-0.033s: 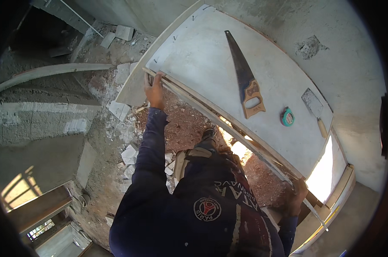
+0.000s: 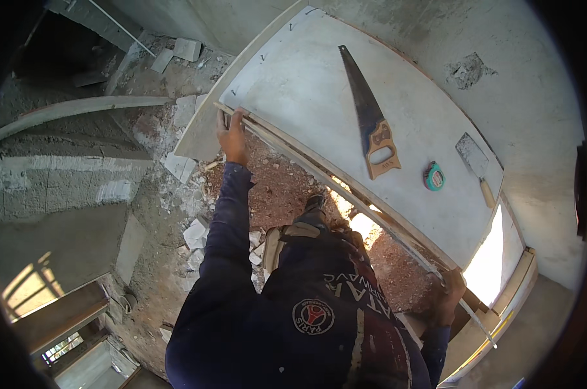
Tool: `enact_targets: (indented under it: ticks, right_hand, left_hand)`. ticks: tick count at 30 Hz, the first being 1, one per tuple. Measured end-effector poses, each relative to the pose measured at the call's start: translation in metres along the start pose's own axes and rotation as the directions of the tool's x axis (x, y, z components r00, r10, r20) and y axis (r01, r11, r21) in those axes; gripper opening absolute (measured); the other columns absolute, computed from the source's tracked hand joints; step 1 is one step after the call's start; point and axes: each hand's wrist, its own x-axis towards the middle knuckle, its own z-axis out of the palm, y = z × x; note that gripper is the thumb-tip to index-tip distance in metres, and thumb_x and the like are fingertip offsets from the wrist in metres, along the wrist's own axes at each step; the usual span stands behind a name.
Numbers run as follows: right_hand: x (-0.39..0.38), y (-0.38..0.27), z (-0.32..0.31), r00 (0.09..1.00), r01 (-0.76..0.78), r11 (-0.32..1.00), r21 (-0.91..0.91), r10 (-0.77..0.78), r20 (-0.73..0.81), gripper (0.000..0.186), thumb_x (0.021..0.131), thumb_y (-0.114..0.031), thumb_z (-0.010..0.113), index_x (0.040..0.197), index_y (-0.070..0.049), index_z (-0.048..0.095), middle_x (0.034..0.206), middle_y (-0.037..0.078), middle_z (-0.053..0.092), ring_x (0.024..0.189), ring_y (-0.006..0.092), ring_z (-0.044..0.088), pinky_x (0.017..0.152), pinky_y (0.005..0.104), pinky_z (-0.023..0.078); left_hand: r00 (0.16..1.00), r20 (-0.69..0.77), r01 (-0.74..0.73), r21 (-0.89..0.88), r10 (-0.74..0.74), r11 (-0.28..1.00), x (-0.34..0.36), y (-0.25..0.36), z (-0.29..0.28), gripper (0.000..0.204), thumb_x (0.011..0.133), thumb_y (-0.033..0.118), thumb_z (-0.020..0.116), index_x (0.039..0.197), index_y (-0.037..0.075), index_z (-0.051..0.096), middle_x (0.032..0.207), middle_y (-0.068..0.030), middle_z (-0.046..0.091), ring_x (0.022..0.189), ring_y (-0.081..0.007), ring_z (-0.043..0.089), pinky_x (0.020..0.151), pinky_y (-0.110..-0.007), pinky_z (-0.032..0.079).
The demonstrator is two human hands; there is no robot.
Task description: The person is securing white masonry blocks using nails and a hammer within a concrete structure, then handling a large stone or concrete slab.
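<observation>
My left hand [image 2: 233, 139] grips the far-left end of a long wooden batten [image 2: 429, 247] running along the near edge of a white board [image 2: 293, 84]. At the batten's near-right end, my right hand [image 2: 450, 297] is closed round the wood. A thin pale strip [image 2: 480, 326] runs below the batten and past my right hand. On the board lie a handsaw [image 2: 383, 148] with a wooden handle, a teal tape measure [image 2: 434, 176] and a trowel [image 2: 476, 162] with a wooden handle. My right fingertips are partly hidden.
Several nails [image 2: 262, 58] stick up along the board's left side. A curved panel edge [image 2: 199, 129] rises there. Broken pale rubble [image 2: 195, 233] covers the ground to the left, near a low concrete wall [image 2: 60, 175]. A plastered wall [image 2: 527, 110] bounds the right.
</observation>
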Motion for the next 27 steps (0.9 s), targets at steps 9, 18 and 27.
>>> enact_targets:
  ticks: [9, 18, 27]
  right_hand:
    - [0.013, -0.001, 0.023, 0.999, -0.047, 0.999, 0.02, 0.047, -0.002, 0.032, 0.065, -0.018, 0.085, 0.079, -0.008, 0.058, 0.073, 0.009, 0.049, 0.066, 0.0307, 0.053, 0.056, 0.0432, 0.04]
    - [0.021, -0.003, 0.03, 0.998, -0.06, 0.998, 0.0, 0.06, -0.002, 0.031, 0.065, -0.017, 0.082, 0.078, -0.007, 0.056, 0.075, 0.01, 0.05, 0.07, 0.0321, 0.054, 0.059, 0.0438, 0.042]
    - [0.026, 0.002, 0.023, 0.998, -0.059, 0.994, 0.091, 0.059, 0.0, 0.028, 0.064, -0.016, 0.081, 0.077, -0.007, 0.059, 0.073, 0.009, 0.05, 0.069, 0.0305, 0.055, 0.059, 0.0423, 0.043]
  left_hand:
    - [0.999, 0.03, 0.032, 0.047, -0.034, 0.998, -0.019, 0.003, 0.015, 0.083, 0.09, 0.027, 0.071, 0.154, 0.001, 0.026, 0.137, -0.0136, 0.053, 0.124, -0.025, 0.052, 0.082, -0.04, 0.051]
    - [0.603, 0.31, 0.683, 0.276, -0.735, 0.676, -0.171, -0.014, 0.049, 0.089, 0.088, 0.041, 0.073, 0.151, 0.005, 0.024, 0.154, -0.0211, 0.026, 0.14, -0.0502, 0.028, 0.088, -0.064, 0.053]
    - [0.253, 0.341, 0.879, 0.309, -0.905, 0.362, -0.264, -0.02, 0.116, 0.05, 0.09, 0.025, 0.074, 0.128, 0.002, 0.051, 0.133, -0.0175, 0.051, 0.128, -0.045, 0.046, 0.098, -0.065, 0.046]
